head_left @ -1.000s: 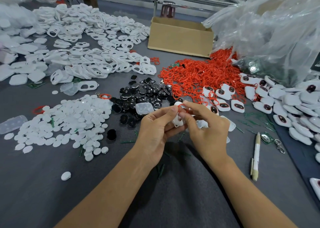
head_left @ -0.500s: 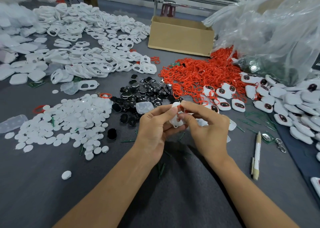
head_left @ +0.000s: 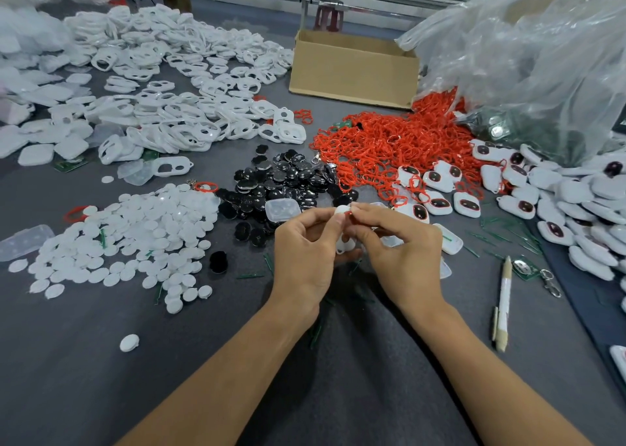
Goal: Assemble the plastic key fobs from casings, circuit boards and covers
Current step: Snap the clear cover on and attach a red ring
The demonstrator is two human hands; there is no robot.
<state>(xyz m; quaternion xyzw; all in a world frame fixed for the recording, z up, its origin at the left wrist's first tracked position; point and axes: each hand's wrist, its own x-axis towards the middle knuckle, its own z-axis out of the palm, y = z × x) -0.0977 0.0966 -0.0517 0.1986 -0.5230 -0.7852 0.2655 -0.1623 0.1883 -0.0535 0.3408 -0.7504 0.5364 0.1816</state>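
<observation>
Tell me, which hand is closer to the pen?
Right. The right hand is just left of the pen, not touching it. The left hand is farther left, on the other side of the right hand. Both pinch a white casing.

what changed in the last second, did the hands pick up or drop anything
Little. The left hand and right hand drew their fingertips closer over the white casing; the red ring, a plain loop before, is now a sliver by the right fingertips. Nothing picked up or let go. The piles on the table lie as before.
</observation>
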